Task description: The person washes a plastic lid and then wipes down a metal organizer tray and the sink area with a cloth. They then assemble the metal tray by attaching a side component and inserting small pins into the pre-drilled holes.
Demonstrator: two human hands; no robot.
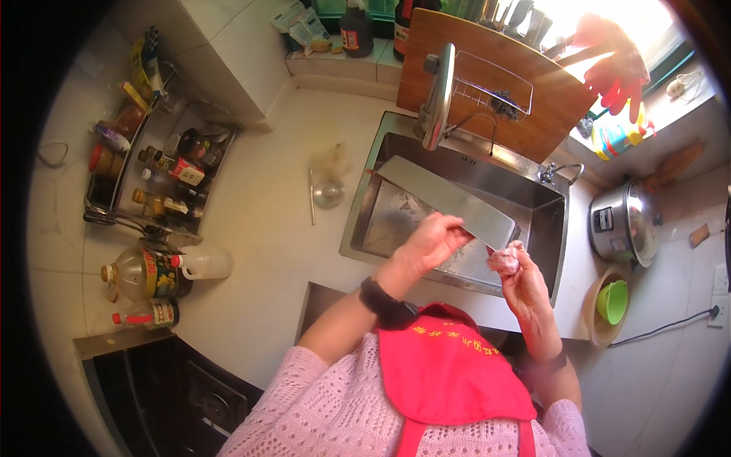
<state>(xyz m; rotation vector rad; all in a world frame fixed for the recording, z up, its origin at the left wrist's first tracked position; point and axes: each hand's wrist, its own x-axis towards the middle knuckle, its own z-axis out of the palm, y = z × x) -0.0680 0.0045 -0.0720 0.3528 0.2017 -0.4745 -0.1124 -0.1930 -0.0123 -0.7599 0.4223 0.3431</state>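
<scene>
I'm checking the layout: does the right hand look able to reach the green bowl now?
Likely yes: nothing visible blocks the way from the right hand to the green bowl, though the hand's crumpled wad may hinder grasping.

Sunlit, pale-tiled kitchen

Daylight pours through the window (659,21) at upper right, so strong that the panes wash out to white. Its green frame shows again at top centre, above a tiled ledge (335,84). A tiled pillar (236,61) juts out at upper left. The left wall (61,244) and right wall (655,381) are pale tile with visible joints, the right one carrying a white socket (718,305) near the frame's edge. A smooth, cream surface (266,190) spreads across left and centre, meeting a glossy black stove (156,373) at lower left.
</scene>
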